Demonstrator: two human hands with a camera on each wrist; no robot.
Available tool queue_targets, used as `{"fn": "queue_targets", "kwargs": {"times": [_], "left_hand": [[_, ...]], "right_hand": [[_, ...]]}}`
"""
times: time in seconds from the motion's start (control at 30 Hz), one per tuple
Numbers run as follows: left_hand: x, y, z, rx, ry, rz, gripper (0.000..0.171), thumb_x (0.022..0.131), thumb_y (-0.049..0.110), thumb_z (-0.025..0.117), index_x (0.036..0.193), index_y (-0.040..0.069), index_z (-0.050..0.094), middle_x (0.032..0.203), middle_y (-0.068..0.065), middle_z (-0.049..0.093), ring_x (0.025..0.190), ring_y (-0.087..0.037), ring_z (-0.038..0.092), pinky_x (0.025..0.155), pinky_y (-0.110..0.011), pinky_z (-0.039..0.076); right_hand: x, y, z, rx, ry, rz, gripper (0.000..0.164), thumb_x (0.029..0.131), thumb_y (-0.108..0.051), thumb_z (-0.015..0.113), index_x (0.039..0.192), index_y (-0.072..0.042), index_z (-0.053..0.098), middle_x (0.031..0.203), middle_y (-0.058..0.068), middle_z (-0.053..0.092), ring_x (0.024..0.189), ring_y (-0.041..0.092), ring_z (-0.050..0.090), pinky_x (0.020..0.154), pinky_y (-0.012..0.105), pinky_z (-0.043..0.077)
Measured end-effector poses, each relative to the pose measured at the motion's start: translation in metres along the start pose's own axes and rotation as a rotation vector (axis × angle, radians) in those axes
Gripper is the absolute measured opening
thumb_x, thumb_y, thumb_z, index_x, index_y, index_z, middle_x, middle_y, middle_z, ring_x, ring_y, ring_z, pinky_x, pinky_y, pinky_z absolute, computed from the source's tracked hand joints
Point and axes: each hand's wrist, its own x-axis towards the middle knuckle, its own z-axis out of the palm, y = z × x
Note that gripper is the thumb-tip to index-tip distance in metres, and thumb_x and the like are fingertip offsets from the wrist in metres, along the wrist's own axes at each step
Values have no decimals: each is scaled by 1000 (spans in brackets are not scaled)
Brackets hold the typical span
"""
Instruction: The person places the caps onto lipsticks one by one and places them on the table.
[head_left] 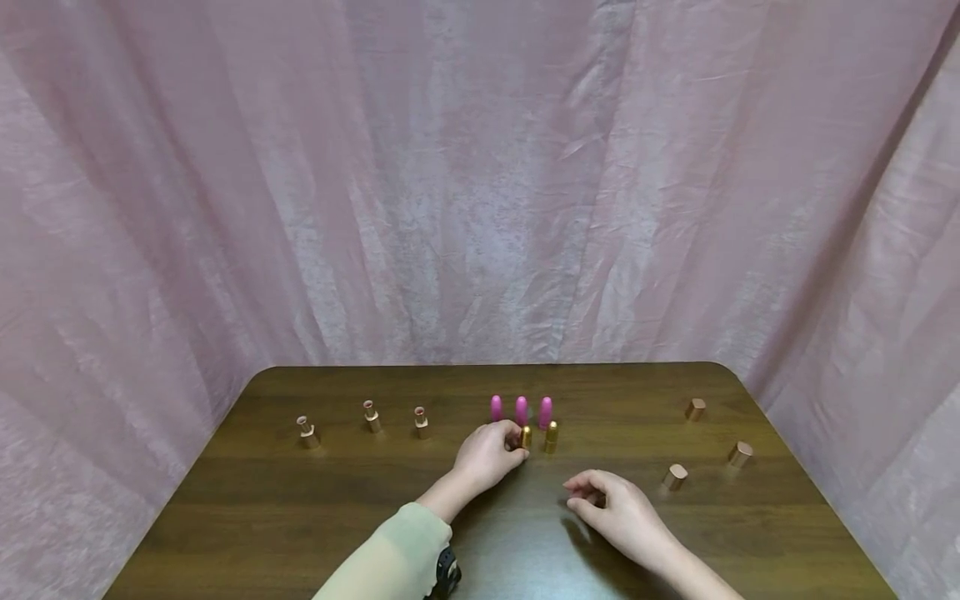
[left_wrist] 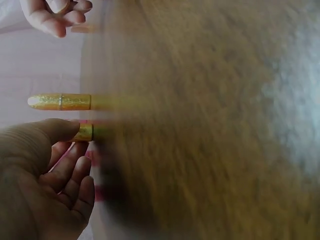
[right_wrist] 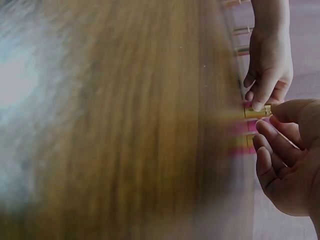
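Observation:
My left hand [head_left: 486, 457] pinches a small gold bullet-shaped lipstick tube [left_wrist: 85, 132] between thumb and fingers, low over the tabletop. In the left wrist view the thumb hides much of that tube. Just to its right stands a second gold lipstick tube [head_left: 552, 437], upright, with a silvery ring round its middle. Behind the pair are three bright pink bullet-shaped tubes [head_left: 521, 411] in a row. My right hand [head_left: 618, 512] hovers to the right and nearer the front, fingers loosely bent with nothing between them.
Three rose-gold lipstick bases [head_left: 372, 417] with narrow hollow tops stand spread out on the left. Over on the right are three rose-gold caps [head_left: 676, 477]. The dark wooden table [head_left: 300, 517] ends at the back against a pink curtain [head_left: 480, 183].

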Motion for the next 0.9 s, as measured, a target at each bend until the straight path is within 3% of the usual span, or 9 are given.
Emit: {"fn": "queue_targets", "kwargs": {"times": [0.2, 0.4, 0.7, 0.9], "left_hand": [[4, -5, 4, -21, 22, 3, 14, 86, 23, 81, 96, 19, 71, 86, 10, 67, 80, -7, 61, 73, -32, 50], [-3, -10, -2, -44, 13, 0, 26, 85, 26, 82, 107, 15, 73, 94, 6, 71, 91, -13, 66, 82, -36, 52], [-35, -16, -27, 77, -7, 59, 28, 88, 36, 78, 109, 17, 73, 95, 8, 65, 90, -13, 59, 84, -36, 49], [-57, -8, -38, 134, -25, 171, 28, 91, 35, 76, 111, 16, 73, 100, 6, 68, 92, -10, 58, 83, -33, 50]], "right_hand": [[-2, 5, 1, 9, 0, 14, 14, 91, -18, 78, 105, -19, 75, 90, -18, 67, 81, 2, 62, 75, 27, 51], [-6, 7, -3, 16, 16, 28, 15, 91, -19, 78, 106, -19, 75, 90, -17, 67, 82, 3, 62, 76, 28, 51], [-15, 12, -32, -21, 106, -16, 16, 91, -18, 78, 107, -17, 75, 92, -13, 69, 84, 2, 62, 79, 29, 53], [-18, 19, -69, -82, 175, 26, 19, 94, -25, 76, 112, -20, 74, 97, -15, 70, 86, 5, 63, 76, 28, 51]]}}
